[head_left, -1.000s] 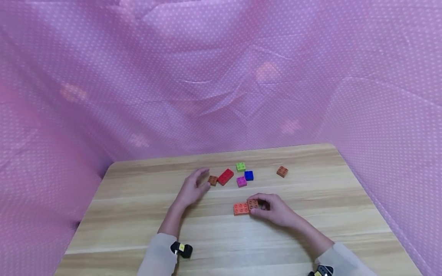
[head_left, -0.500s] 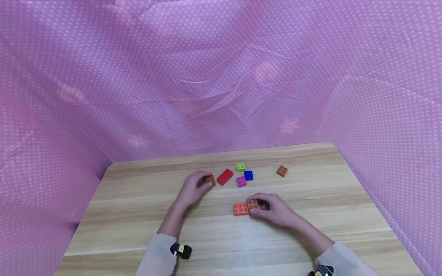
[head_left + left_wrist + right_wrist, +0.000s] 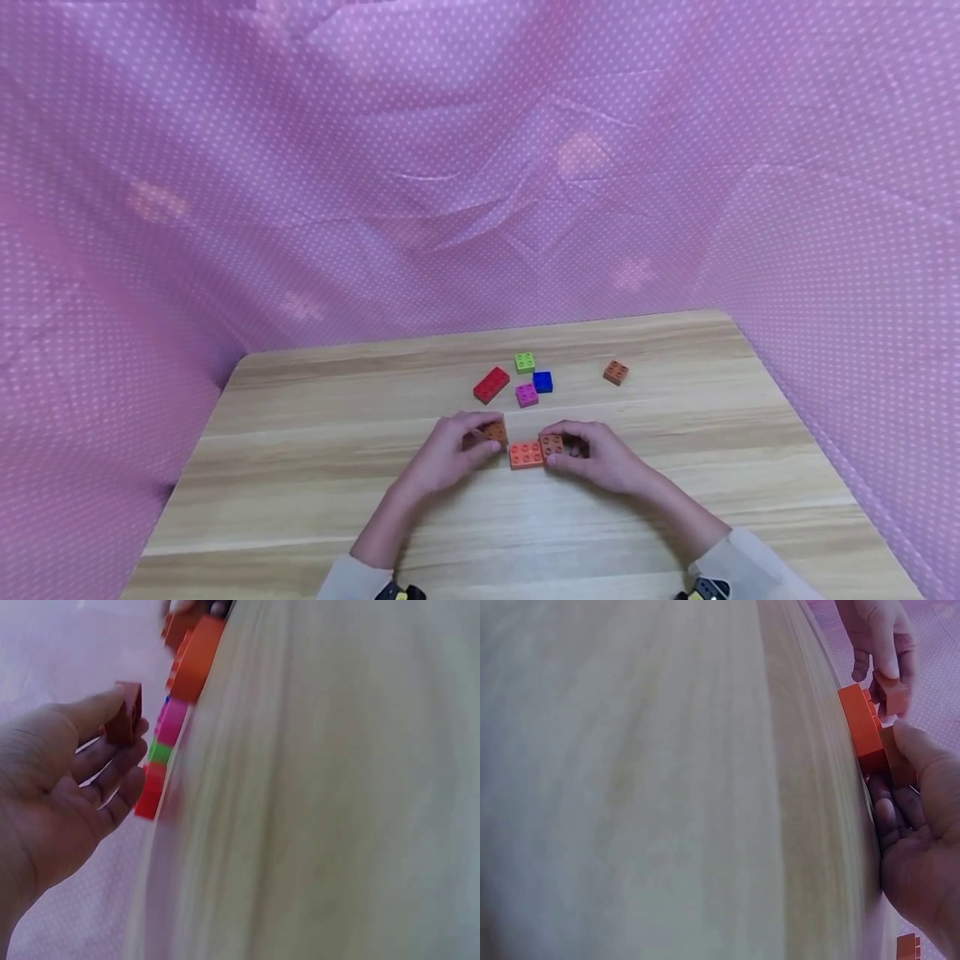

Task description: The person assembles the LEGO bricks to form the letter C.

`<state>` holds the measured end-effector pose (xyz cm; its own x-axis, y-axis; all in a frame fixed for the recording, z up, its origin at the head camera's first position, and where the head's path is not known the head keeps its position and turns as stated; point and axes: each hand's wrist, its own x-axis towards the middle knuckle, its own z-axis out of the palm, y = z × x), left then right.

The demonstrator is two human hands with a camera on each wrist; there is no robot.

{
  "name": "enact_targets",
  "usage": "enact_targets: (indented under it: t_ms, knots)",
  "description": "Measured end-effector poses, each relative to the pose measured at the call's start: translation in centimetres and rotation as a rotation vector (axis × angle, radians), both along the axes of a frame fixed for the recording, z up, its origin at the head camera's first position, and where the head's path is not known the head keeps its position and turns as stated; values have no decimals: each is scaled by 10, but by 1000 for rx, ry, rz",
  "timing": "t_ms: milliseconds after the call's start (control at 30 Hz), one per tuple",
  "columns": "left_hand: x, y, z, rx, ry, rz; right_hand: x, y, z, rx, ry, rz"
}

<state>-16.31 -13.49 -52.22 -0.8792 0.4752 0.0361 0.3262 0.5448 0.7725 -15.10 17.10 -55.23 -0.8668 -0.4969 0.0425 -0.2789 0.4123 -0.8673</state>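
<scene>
My left hand [image 3: 450,454] pinches a small square brown toy brick [image 3: 495,431] between thumb and fingers. In the left wrist view this brown brick [image 3: 124,718] is clear of the table, its hollow underside partly showing. Just right of it, an orange rectangular brick [image 3: 526,455] lies studs up on the table. My right hand [image 3: 600,457] grips a second square brown brick [image 3: 551,446] at the orange brick's right end. From the right wrist, that second brown brick [image 3: 900,759] appears to sit on the orange brick's studs; whether it is pressed fully down I cannot tell.
Farther back on the wooden table [image 3: 337,400] lie a red rectangular brick [image 3: 491,385], a lime green brick [image 3: 524,362], a blue brick [image 3: 542,382] and a magenta brick [image 3: 527,395]. Another brown brick [image 3: 616,372] is at the back right. A pink dotted curtain [image 3: 480,208] surrounds the table.
My left hand has taken hold of the brown brick beside the red one and carried it right and nearer, next to the orange brick. The right hand has stayed in place.
</scene>
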Motion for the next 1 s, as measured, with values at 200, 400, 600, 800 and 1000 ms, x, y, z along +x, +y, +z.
enact_targets:
  t_ms: [200,400,600,800,1000]
  knots:
    - [10,13,-2,-9,-34,-47,0,0,0,-7,10,3]
    - [12,16,-3,-29,-13,-47,0,1,0,-10,18,1]
    - [13,17,-4,-22,3,-69,0,1,-1,-13,24,-1]
    - [12,18,-6,-21,25,-87,0,0,-2,-20,36,2]
    - [10,18,-8,-17,10,-81,0,0,-3,-13,41,3]
